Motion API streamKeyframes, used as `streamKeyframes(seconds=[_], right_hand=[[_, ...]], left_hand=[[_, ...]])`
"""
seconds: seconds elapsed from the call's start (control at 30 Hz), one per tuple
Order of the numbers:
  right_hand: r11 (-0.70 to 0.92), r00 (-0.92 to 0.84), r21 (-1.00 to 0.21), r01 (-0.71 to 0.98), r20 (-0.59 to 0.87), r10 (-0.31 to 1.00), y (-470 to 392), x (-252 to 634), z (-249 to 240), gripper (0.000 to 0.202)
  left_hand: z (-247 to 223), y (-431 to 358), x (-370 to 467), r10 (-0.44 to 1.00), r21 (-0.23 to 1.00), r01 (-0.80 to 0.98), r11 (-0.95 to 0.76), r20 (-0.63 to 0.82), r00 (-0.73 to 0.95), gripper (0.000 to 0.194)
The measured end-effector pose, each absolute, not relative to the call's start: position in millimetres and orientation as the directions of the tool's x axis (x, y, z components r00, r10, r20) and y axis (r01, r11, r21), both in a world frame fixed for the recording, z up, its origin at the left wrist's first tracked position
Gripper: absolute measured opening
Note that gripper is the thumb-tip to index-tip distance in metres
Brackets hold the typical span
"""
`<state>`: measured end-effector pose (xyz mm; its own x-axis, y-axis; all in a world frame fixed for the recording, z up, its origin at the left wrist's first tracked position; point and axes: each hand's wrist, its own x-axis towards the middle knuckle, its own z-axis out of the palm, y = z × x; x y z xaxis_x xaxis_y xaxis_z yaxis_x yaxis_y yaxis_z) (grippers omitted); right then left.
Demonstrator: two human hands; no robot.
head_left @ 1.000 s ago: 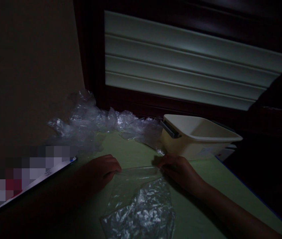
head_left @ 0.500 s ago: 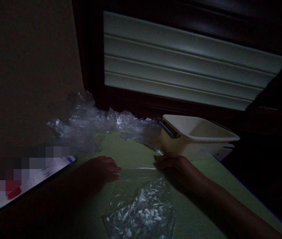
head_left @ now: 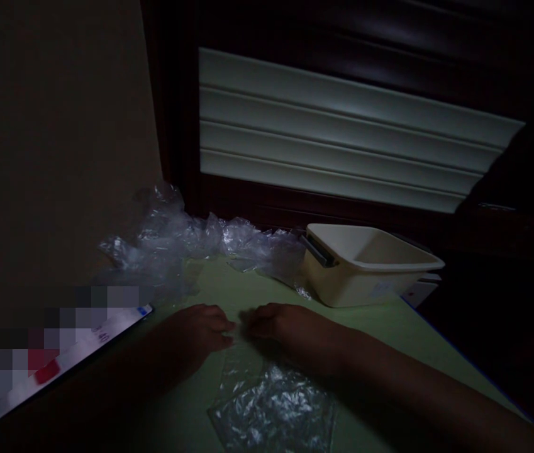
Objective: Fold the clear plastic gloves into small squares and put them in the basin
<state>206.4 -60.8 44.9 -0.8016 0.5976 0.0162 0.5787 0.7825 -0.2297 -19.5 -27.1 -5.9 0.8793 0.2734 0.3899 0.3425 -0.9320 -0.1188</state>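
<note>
A clear plastic bag [head_left: 276, 409] lies crinkled on the green tabletop [head_left: 219, 280], its smoother top end reaching up between the hands. My left hand [head_left: 203, 333] pinches the upper left edge of that bag. Just to its right, my right hand [head_left: 285, 327] has its fingers closed over the same top edge, and what sits between its fingertips is too dark to make out. A small gap separates the two hands.
Crumpled clear plastic [head_left: 167, 245] is heaped along the back left. A cream bin [head_left: 351, 283] with dark handles stands at the back right near the table edge. On the left rests a lit screen [head_left: 78, 352], partly pixelated. A slatted panel [head_left: 333, 132] rises behind.
My right hand has moved left along the bag's top edge, close to my left hand. The view has shifted slightly, and my left hand keeps its place at the bag.
</note>
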Motion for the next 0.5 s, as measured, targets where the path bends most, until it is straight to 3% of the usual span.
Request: streamKeyframes(seconds=[0.13,0.33,0.5], right_hand=[[0.699,-0.739,-0.368,0.613,0.046,0.672,-68.5,236.5,43.3,0.032],[0.613,-0.641,-0.470,0.635,0.122,0.758,-69.5,284.3,36.3,0.032],[0.435,-0.428,-0.544,0.717,0.148,0.892,-58.4,283.8,24.9,0.021]], left_hand=[[-2.7,-31.4,-17.6,0.314,-0.074,0.365,-0.928,0.372,0.874,0.023],[-5.1,-32.0,-18.2,0.332,-0.015,0.365,-0.931,0.383,0.862,0.028],[-9.0,-29.7,-19.3,0.344,0.013,0.368,-0.930,0.383,0.857,0.028]])
